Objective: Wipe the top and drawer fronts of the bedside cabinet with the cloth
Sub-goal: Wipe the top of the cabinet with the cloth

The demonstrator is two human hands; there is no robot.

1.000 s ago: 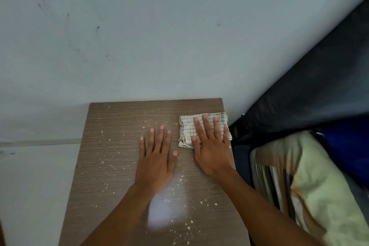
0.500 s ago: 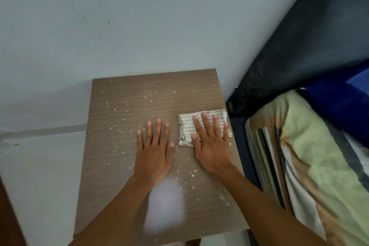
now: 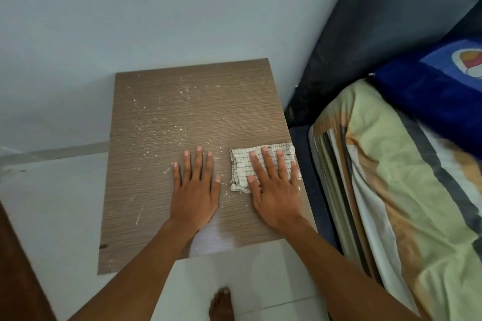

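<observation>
The bedside cabinet's brown wood-grain top point(image 3: 156, 190) fills the middle of the view, sprinkled with white crumbs over its far and left parts. A folded white cloth with a dark check pattern point(image 3: 241, 169) lies near the top's right edge. My right hand point(image 3: 273, 187) presses flat on the cloth, fingers spread and pointing toward the wall. My left hand point(image 3: 195, 190) rests flat on the bare wood just left of the cloth, holding nothing. The drawer fronts are hidden below the top.
A pale wall stands right behind the cabinet. A bed with a green and striped cover point(image 3: 391, 203) and a blue pillow point(image 3: 438, 101) runs close along the right. Pale floor tiles and my bare foot point(image 3: 221, 305) show below the front edge.
My right hand has dragged the cloth back toward the front edge along the right side, leaving that strip cleaner. The camera has tilted down; the floor and foot came into view.
</observation>
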